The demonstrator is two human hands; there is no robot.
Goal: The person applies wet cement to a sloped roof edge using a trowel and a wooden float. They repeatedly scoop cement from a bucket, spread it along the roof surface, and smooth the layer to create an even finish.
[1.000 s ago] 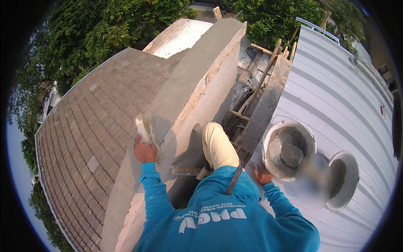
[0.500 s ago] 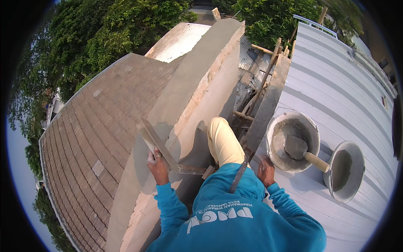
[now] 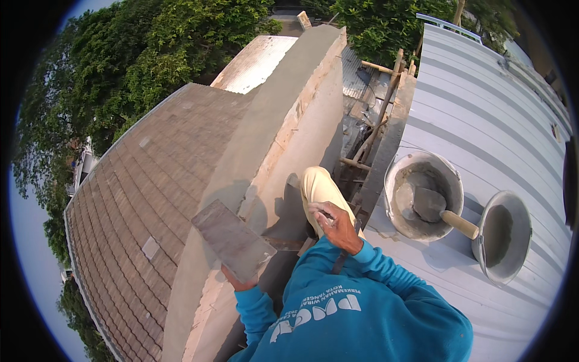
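Note:
My left hand (image 3: 236, 279) is closed on a plastering float (image 3: 234, 238), a flat rectangular board smeared with grey mortar. Its broad face is turned up and hides most of my fingers. The float is over the edge of the wall (image 3: 271, 108), whose top is coated with smooth grey render. Above my thigh, my right hand (image 3: 339, 226) has loosely bent fingers, somewhat apart, with nothing visible in them. To its right a trowel (image 3: 430, 205) with a wooden handle rests in a mortar-smeared bucket (image 3: 393, 202).
A second bucket (image 3: 523, 232) with grey mix leans beside the first on a pale ribbed metal roof (image 3: 476, 120). Left of the wall slopes a brown tiled roof (image 3: 145, 199). Wooden poles (image 3: 383, 114) cross the gap between wall and metal roof.
The float has turned from edge-on to face-up in my left hand and sits slightly lower. My right hand has risen from beside the bucket leftward to above my thigh.

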